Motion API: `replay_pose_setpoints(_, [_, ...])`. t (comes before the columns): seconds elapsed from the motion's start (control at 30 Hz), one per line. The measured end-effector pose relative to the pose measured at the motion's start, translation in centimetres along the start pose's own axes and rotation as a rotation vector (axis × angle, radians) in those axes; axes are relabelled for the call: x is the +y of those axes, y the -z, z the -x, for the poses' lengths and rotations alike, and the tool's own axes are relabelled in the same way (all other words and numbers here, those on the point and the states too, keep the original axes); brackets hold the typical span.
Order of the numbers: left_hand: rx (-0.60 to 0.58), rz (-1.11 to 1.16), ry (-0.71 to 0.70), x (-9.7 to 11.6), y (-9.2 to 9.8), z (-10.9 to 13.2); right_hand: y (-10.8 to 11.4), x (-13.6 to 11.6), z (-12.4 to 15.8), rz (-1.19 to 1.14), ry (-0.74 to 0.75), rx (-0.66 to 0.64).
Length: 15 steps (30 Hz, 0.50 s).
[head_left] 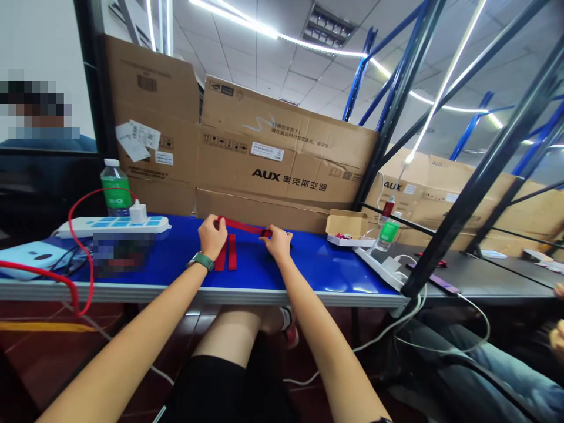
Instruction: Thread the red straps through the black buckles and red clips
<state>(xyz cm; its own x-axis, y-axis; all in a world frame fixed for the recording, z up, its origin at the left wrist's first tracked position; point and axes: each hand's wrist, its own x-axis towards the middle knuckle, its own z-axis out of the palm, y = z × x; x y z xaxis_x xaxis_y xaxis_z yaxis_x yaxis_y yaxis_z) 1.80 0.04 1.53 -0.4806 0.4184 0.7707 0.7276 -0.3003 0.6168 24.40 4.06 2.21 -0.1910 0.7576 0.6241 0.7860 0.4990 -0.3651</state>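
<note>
A red strap (242, 226) is stretched between my two hands just above the blue tabletop (326, 264). My left hand (213, 236), with a green-banded watch on its wrist, pinches the strap's left end. The right end is gripped by my right hand (277, 241), where a small dark piece shows at the fingertips. Two more red strips (232, 252) lie side by side on the table, right beside my left hand. Something dark lies partly hidden behind my right hand.
At the left are a power strip (101, 226), a water bottle (116, 191), a light-blue case (35, 257) and cables. An open small box (348, 235) and another power strip (379, 270) lie right. Cardboard (286, 158) stands behind. Another person's legs (480, 358) show right.
</note>
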Motion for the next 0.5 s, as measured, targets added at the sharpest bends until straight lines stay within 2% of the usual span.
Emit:
replay_pose_setpoints(0.13, [0.143,0.031,0.029,-0.7,0.3,-0.4,0.7,2.6,-0.5,-0.007,-0.135,0.057])
replay_pose_setpoints(0.2, [0.118,0.125,0.080,-0.9,0.2,-0.4,0.9,3.8,-0.6,-0.007,-0.226,0.087])
replay_pose_setpoints(0.27, [-0.011,0.281,0.117,-0.7,-0.1,-0.3,1.2,4.6,-0.6,0.011,-0.302,0.093])
replay_pose_setpoints(0.37, [-0.263,0.545,0.146,0.1,-0.4,-0.1,1.4,4.8,-0.3,0.068,-0.387,0.039])
replay_pose_setpoints(0.5, [-0.472,0.736,0.209,1.0,-0.5,0.3,1.4,3.7,0.1,0.207,-0.469,-0.081])
